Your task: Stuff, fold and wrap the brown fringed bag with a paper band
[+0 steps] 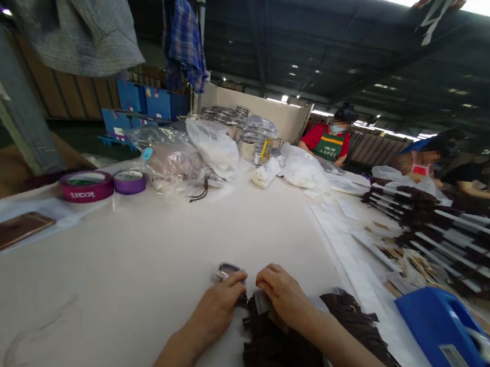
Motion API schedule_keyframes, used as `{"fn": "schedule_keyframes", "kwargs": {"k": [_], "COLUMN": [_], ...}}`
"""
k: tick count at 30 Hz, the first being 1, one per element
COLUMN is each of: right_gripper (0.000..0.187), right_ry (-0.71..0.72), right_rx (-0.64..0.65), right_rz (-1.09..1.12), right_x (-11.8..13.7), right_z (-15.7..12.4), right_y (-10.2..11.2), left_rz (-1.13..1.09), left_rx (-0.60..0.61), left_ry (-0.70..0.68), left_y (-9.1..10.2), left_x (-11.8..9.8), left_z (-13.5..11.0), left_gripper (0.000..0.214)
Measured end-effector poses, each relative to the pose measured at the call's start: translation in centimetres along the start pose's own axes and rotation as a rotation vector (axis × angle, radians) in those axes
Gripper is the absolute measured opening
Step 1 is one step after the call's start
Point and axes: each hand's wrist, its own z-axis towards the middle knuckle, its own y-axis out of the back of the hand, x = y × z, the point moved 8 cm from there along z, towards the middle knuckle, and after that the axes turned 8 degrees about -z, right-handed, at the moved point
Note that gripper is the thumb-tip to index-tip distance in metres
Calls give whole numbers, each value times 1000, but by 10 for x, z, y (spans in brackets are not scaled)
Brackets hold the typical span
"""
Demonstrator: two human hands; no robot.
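Note:
A dark brown fringed piece (280, 352), seemingly fabric or suede, lies on the white table in front of me, with pale sheet material showing in it. My left hand (220, 306) is closed at its upper left corner, fingers on a metal buckle (225, 269) that looks wrapped in clear film. Close beside it, my right hand (287, 299) is closed in a pinch at the top edge of the brown piece. Its fingertips hide what exactly they grip. A second brown fringed part (350, 315) shows to the right of my right forearm.
Tape rolls (86, 186) and a phone (11, 233) lie at left. Plastic bags (212, 146) stand along the back. A blue plastic container (444, 326) is at right, near stacked brown pieces (447, 238). Co-workers, one in a green apron (328, 144), stand beyond.

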Motion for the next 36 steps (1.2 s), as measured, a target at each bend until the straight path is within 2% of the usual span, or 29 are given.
{"fn": "schedule_keyframes", "kwargs": {"k": [4, 10, 30, 36], "right_gripper": [18, 17, 18, 16], "right_ry": [62, 101, 267, 240], "right_rx": [103, 200, 426, 476], "right_rz": [-6, 33, -59, -50], "right_x": [-2, 0, 24, 23], "right_z": [10, 16, 27, 28], "right_y": [-13, -16, -18, -23], "left_rz": [8, 4, 33, 24], "left_rx": [10, 30, 26, 18], "left_ry": [-9, 6, -28, -38], "left_y": [0, 0, -1, 0], "left_x": [-3, -4, -4, -5], "left_z": [2, 1, 2, 2], "left_gripper": [30, 32, 31, 31]}}
